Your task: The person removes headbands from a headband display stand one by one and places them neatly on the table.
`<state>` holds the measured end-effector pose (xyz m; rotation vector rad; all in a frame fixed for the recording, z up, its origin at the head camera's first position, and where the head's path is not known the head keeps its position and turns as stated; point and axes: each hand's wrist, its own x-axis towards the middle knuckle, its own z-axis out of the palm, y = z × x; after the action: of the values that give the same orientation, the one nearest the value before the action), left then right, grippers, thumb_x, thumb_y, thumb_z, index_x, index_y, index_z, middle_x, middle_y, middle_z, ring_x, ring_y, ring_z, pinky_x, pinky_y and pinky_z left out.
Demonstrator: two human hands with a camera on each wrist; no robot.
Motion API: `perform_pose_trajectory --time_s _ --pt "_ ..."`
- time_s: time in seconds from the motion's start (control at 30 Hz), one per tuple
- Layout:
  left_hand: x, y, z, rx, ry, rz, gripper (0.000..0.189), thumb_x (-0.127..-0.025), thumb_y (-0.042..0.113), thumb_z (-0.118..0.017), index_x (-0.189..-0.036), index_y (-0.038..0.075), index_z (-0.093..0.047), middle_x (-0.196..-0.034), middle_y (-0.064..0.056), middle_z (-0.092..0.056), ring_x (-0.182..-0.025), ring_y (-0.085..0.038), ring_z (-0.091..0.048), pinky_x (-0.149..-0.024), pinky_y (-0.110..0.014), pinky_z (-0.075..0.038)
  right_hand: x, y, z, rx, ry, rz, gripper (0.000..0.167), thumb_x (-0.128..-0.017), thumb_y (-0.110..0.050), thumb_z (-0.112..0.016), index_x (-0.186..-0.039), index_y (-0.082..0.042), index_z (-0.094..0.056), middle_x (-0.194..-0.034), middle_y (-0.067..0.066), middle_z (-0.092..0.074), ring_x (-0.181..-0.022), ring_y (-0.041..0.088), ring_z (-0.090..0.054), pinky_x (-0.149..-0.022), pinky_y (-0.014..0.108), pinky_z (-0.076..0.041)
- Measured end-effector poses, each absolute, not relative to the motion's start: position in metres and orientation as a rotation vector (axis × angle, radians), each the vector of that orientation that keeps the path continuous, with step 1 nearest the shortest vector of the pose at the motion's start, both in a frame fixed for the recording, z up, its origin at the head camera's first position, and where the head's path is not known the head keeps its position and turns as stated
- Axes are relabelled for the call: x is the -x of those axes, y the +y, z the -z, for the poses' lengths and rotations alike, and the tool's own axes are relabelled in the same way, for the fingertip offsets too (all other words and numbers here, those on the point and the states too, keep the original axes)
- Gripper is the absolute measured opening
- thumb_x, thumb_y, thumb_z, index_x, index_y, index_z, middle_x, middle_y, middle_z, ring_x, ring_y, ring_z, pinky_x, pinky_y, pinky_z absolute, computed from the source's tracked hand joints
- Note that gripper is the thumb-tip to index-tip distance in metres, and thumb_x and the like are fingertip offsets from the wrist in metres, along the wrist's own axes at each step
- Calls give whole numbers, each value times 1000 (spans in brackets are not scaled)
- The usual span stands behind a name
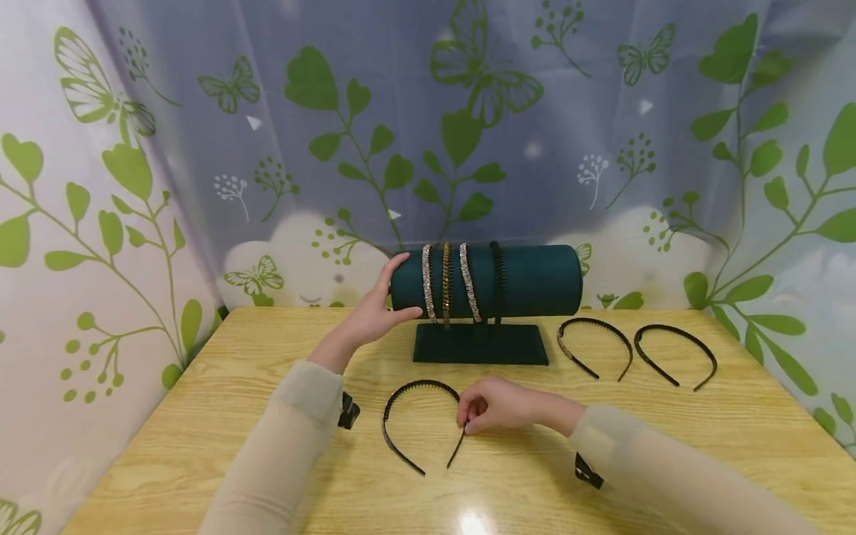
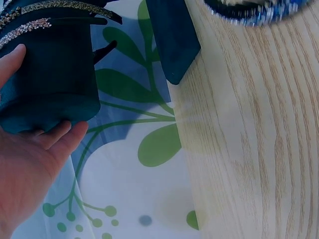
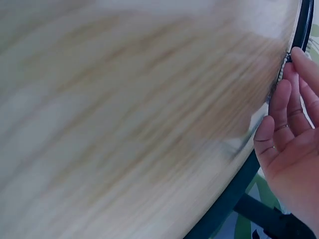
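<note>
A dark green roll-shaped headband stand (image 1: 535,279) stands toward the back of the table, with several headbands around its roll. My left hand (image 1: 371,316) grips the roll's left end, thumb on the front and fingers at the end face, as the left wrist view shows of the hand (image 2: 30,164). Close in front of the stand, my right hand (image 1: 501,405) pinches one arm of a black toothed headband (image 1: 386,420) with a sparkly side. Its two tips point toward me. In the right wrist view, my thumb and fingertips meet on the headband (image 3: 302,30).
To the right of the stand, two black headbands lie on the wooden table (image 1: 221,416): one with a gold patterned side (image 1: 628,342) and a plain one (image 1: 712,357). Behind the table hangs a curtain (image 1: 414,96) printed with leaves and butterflies.
</note>
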<state>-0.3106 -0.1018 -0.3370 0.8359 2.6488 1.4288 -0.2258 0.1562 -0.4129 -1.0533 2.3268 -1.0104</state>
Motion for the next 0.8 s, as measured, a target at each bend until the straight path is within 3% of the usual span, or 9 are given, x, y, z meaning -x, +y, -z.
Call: perform_pose_trajectory --time_s 0.37,0.8 --pt "309 -102 337 -826 2650 -1443 87 -92 26 -70 -152 42 -8 -160 -13 -6 -139 -41 -24 -107 -57 -28 224 138 411 930 2395 1045 4 -86 -4 -74 -87 -6 -71 -76 -7 -62 -70 5 -55 -67 23 -47" --pt "309 -102 336 -826 2644 -1444 87 -92 26 -69 -152 42 -8 -161 -12 -5 -140 -42 -24 -106 -58 -30 225 128 413 979 2467 1025 8 -82 -6 -78 -84 -8 -71 -71 -9 -61 -66 2 -54 -64 22 -47"
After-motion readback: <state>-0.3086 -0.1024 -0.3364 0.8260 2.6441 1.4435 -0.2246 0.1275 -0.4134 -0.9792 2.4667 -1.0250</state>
